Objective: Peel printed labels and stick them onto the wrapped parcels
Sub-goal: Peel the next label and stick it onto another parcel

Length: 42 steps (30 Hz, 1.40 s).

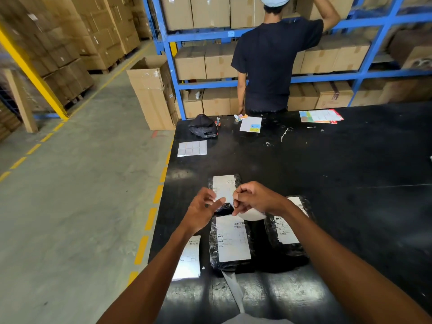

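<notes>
Three black-wrapped parcels lie on the black table (327, 183). The middle parcel (214, 253) and the right parcel (271, 228) each carry a white printed label. Over the far parcel (237, 180) a printed label (224, 187) is held. My left hand (202, 208) pinches its lower left edge with thumb and fingers. My right hand (254, 197), fingers curled, pinches the label's right edge and a curled white backing sheet (253, 215). Whether the label touches the far parcel is unclear. Another printed label sheet (190, 260) lies by the table's left edge.
A blank sticker sheet (192, 148), a black cap (203, 128), a white paper (250, 124) and coloured papers (321, 116) lie at the far side. A person (275, 66) stands there facing blue shelves (210, 36) of cartons. A white strip (233, 293) lies near me.
</notes>
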Available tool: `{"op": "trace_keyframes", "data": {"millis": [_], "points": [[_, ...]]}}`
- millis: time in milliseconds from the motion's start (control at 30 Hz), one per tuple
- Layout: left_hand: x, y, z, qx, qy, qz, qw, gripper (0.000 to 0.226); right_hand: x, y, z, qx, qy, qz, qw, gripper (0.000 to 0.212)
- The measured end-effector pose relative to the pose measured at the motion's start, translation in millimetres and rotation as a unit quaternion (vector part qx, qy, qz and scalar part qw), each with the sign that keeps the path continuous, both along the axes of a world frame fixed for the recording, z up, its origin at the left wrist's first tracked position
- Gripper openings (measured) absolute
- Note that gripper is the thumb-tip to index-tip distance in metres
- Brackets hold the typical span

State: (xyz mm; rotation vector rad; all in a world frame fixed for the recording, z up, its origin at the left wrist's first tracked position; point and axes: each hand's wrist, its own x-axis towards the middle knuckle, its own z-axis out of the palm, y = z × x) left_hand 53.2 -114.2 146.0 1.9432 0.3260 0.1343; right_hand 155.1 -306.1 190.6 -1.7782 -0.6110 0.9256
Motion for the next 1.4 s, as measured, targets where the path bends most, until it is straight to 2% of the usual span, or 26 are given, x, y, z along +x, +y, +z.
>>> {"op": "trace_keyframes", "data": {"millis": [67, 133, 300, 400, 567, 700, 833, 900, 1000, 1033, 1133, 1200, 1233, 1300, 1333, 1400], "points": [[0.5, -12.3, 10.0, -0.052, 0.036, -0.09, 0.994, 0.032, -0.9, 3.3, -0.2, -0.002, -0.014, 0.001, 1.0, 0.019], [1.9, -21.5, 19.2, -0.069, 0.05, -0.12, 0.989, 0.04, -0.3, 4.5, -1.0, 0.001, -0.023, 0.001, 1.0, 0.02], [9.2, -28.2, 21.5, -0.071, 0.047, -0.112, 0.99, 0.038, 3.7, -2.1, -5.9, 0.008, -0.027, -0.007, 1.0, 0.023], [11.8, -28.8, 20.4, -0.087, 0.04, -0.113, 0.989, 0.033, 7.0, -6.0, -8.6, 0.001, -0.043, -0.015, 0.999, 0.017], [9.8, -30.4, 18.4, -0.124, 0.046, -0.067, 0.989, 0.028, 5.8, -9.5, -9.2, 0.008, -0.084, -0.104, 0.991, 0.013], [5.8, -29.1, 14.9, -0.141, 0.057, -0.067, 0.986, 0.024, 6.1, -7.7, -12.3, 0.045, -0.107, -0.148, 0.982, 0.006], [5.3, -27.7, 15.0, -0.155, 0.059, -0.06, 0.984, 0.021, 3.4, -6.7, -14.9, 0.058, -0.134, -0.132, 0.98, 0.014], [5.6, -26.1, 15.8, -0.155, 0.056, -0.052, 0.985, 0.022, 3.1, -8.4, -21.4, 0.043, -0.163, -0.123, 0.978, 0.021], [7.9, -23.5, 16.6, -0.147, 0.043, -0.041, 0.987, 0.025, 3.6, -12.2, -30.1, 0.003, -0.214, -0.093, 0.972, 0.02], [8.8, -23.2, 17.3, -0.142, 0.038, -0.038, 0.988, 0.024, 3.2, -13.3, -31.8, -0.011, -0.216, -0.07, 0.974, 0.025], [8.7, -25.9, 18.6, -0.125, 0.016, -0.032, 0.992, 0.022, -5.0, -13.4, -28.1, -0.077, -0.176, 0.005, 0.981, 0.062], [7.5, -30.3, 16.0, -0.104, 0.002, -0.041, 0.994, 0.024, -13.5, -9.6, -28.9, -0.127, -0.202, 0.025, 0.971, 0.073], [6.5, -33.9, 16.6, -0.102, -0.005, -0.046, 0.994, 0.024, -17.0, -7.0, -31.9, -0.141, -0.226, 0.026, 0.963, 0.069], [5.7, -39.4, 16.3, -0.109, -0.02, -0.064, 0.992, 0.022, -22.3, -3.5, -38.3, -0.138, -0.254, 0.015, 0.957, 0.043], [4.3, -41.3, 15.7, -0.113, -0.03, -0.065, 0.991, 0.023, -23.0, -3.1, -43.6, -0.125, -0.237, 0.001, 0.963, 0.031], [-2.0, -42.9, 12.5, -0.138, -0.046, -0.028, 0.989, 0.028, -20.1, -6.2, -58.9, -0.085, -0.135, -0.037, 0.986, 0.025]]}}
